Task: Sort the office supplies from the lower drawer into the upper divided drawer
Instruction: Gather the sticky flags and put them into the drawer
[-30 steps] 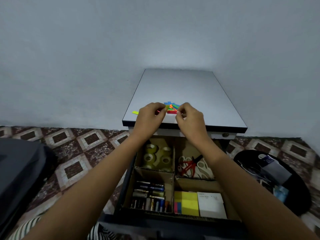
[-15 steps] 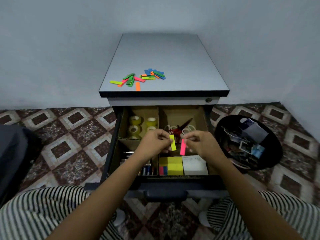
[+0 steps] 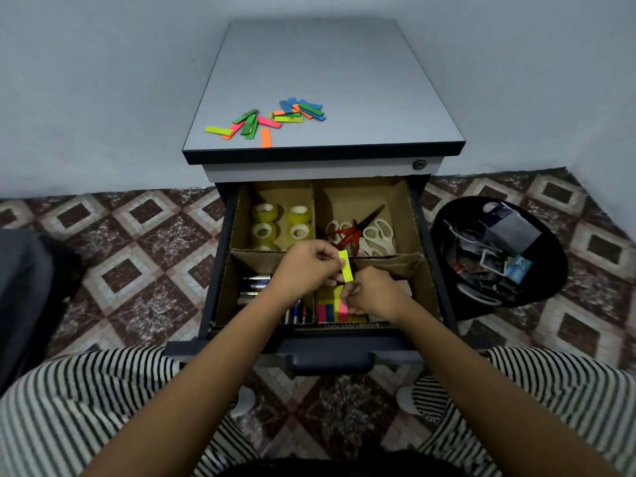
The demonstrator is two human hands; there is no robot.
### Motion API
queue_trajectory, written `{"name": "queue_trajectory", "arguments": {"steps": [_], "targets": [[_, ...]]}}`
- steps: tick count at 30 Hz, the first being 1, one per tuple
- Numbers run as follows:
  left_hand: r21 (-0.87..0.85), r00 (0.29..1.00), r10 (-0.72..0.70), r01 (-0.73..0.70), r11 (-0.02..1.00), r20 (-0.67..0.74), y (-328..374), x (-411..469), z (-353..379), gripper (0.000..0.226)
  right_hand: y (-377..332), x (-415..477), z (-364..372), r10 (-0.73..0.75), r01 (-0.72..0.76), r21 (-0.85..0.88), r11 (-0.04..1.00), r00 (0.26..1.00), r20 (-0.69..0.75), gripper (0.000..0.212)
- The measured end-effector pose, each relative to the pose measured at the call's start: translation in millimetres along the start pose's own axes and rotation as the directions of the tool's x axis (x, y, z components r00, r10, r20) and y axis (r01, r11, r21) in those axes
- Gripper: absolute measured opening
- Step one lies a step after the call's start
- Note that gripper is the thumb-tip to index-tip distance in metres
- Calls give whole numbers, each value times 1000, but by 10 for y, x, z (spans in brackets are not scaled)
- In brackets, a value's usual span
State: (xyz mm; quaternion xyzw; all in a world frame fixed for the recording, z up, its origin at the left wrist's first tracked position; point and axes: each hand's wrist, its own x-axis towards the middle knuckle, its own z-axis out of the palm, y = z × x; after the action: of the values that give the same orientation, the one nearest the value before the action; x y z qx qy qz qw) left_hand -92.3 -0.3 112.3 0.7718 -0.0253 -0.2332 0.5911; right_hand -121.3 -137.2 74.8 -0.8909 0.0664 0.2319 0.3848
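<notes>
Left hand (image 3: 311, 266) pinches yellow strip (image 3: 346, 266) pointing away lengthwise.

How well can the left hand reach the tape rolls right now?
Probably yes: the tape rolls lie uncovered in the back left compartment, just beyond the left hand, nothing between. But it pinches a yellow strip, so it should likely release that first.

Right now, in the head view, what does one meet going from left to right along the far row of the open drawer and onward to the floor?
From the left: tape rolls → scissors → black bin on the floor.
</notes>
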Motion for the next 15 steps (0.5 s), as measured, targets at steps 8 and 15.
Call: {"name": "queue_trajectory", "arguments": {"steps": [8, 15], "targets": [[-24, 1000, -7, 7, 1000, 12, 3, -15, -5, 16, -82, -41, 6, -44, 45, -153, 987, 999, 10, 14], [-21, 1000, -18, 18, 1000, 8, -7, -20, -15, 16, -59, -47, 34, -58, 53, -169, 984, 998, -24, 16]]}}
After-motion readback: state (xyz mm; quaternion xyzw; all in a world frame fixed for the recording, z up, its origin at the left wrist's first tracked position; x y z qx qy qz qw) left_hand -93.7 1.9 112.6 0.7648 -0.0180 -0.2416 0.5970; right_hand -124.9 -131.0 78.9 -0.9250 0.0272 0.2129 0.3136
